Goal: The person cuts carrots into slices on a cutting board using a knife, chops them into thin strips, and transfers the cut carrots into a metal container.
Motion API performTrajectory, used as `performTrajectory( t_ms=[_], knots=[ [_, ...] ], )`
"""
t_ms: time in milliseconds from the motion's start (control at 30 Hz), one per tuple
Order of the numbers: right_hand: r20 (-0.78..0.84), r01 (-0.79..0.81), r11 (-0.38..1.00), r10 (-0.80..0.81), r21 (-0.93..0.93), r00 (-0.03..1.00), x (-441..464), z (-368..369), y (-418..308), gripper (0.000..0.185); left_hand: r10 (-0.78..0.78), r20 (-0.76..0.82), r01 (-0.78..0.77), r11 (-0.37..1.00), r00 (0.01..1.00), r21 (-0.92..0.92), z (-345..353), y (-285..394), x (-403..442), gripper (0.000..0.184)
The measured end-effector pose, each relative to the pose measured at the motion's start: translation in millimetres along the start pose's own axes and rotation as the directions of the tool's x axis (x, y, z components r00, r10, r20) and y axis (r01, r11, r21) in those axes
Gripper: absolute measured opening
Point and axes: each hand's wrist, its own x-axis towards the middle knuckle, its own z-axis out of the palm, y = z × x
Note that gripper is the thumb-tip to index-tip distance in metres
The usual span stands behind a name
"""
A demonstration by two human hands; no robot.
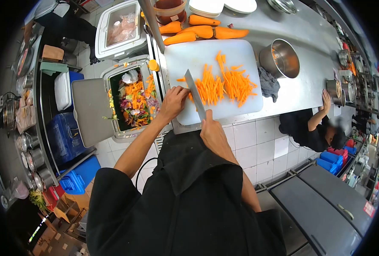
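My right hand (212, 129) is closed round the handle of a large knife (195, 94), whose blade lies over the left part of a white cutting board (176, 57). Just left of the blade, my left hand (175, 100) rests at the board's edge with its fingers bent together; whatever lies under them is hidden. Right of the blade, orange carrot strips (209, 88) are heaped, with a second heap (238, 84) beside them. Several peeled carrots (230, 33) lie behind the board.
A steel pot (279, 59) and grey cloth (268, 83) sit right of the board. An open bin (134, 100) of scraps stands left, below a lidded white container (120, 29). White plates (206, 7) are at the back. A co-worker (311, 126) is at the right.
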Motion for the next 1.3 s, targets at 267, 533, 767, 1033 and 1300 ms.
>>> performTrajectory(
  t_ms=[267,533,767,1033,1300],
  knots=[
    [0.009,-0.016,1.000,0.016,-0.017,1.000,-4,12,9,0.021,-0.003,0.007,0.003,1.000,1.000,-0.014,2,-4,-2,0.017],
    [-0.039,-0.089,0.995,0.091,0.040,0.995,25,5,10,0.028,-0.006,0.039,0.008,0.998,0.999,-0.063,-3,-12,11,0.013],
    [-0.049,-0.105,0.992,0.109,0.072,0.993,6,-16,9,0.028,-0.210,-0.118,0.187,0.966,0.971,-0.179,-14,-30,63,0.023],
    [0.025,-0.165,0.985,0.164,0.047,0.986,-4,-31,-8,0.026,-0.127,0.213,0.136,0.990,0.969,-0.030,-15,-47,66,0.012],
    [0.073,-0.087,0.995,0.090,-0.044,0.993,-29,-30,12,0.022,-0.079,0.154,0.070,0.996,0.985,0.061,-34,-41,26,0.008]
  ],
)
